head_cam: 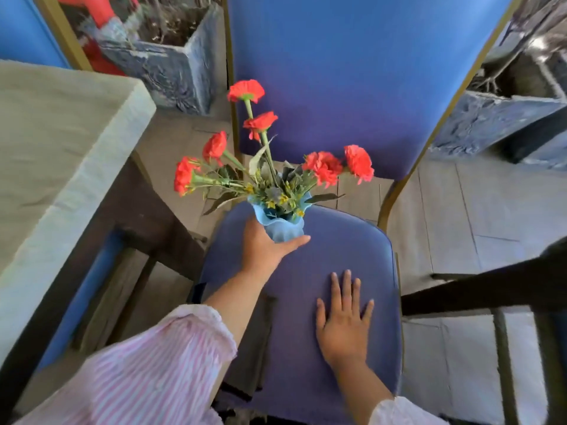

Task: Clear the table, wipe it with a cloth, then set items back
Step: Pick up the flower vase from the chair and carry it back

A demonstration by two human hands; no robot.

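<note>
While the left hand [263,250] grips the fluted vase [284,230], the right hand [345,324] lies spread flat.

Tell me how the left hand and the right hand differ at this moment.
The left hand grips the blue vase; the right hand holds nothing. The left hand's thumb wraps round the vase; the right hand lies flat on the chair seat, fingers straight and spread. The left hand reaches farther forward than the right hand. Both are over the blue seat.
</note>
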